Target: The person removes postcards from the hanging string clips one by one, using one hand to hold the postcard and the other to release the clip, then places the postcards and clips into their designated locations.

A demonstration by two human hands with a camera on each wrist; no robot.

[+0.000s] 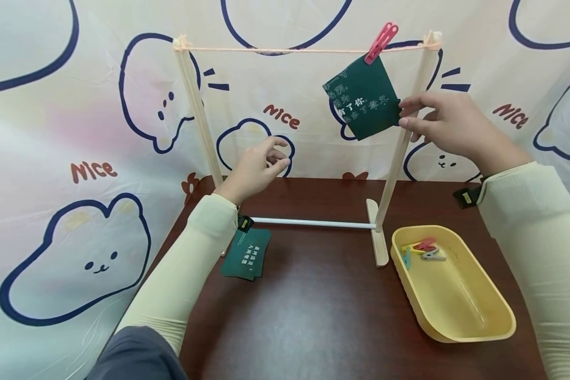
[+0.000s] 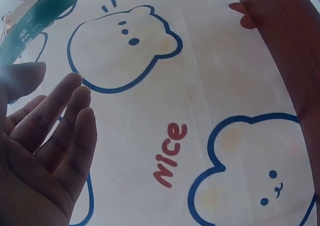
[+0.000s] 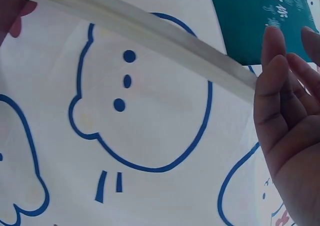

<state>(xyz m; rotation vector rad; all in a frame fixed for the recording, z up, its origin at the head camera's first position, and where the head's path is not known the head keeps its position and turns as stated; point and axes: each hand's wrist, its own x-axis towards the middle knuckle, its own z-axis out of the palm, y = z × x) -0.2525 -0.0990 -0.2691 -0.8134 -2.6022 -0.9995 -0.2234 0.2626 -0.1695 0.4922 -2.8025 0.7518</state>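
A dark green card (image 1: 366,97) with white characters hangs tilted from a cord (image 1: 275,50), held by a pink clothespin (image 1: 381,43) near its top corner. My right hand (image 1: 448,124) is at the card's right corner, thumb and fingertips apart at its edge. In the right wrist view the fingers (image 3: 272,80) are loosely bent, with the green card (image 3: 265,23) behind them. To the left, my left hand (image 1: 256,166) is raised below the cord, holding nothing. Its fingers (image 2: 65,121) are relaxed in the left wrist view.
Wooden posts (image 1: 198,111) carry the cord, with a white bar (image 1: 313,223) low between them. More green cards (image 1: 247,254) lie on the brown table (image 1: 313,306) at left. A yellow tray (image 1: 461,295) at right contains several small clothespins (image 1: 427,245). Behind hangs a cartoon-printed cloth (image 1: 161,221).
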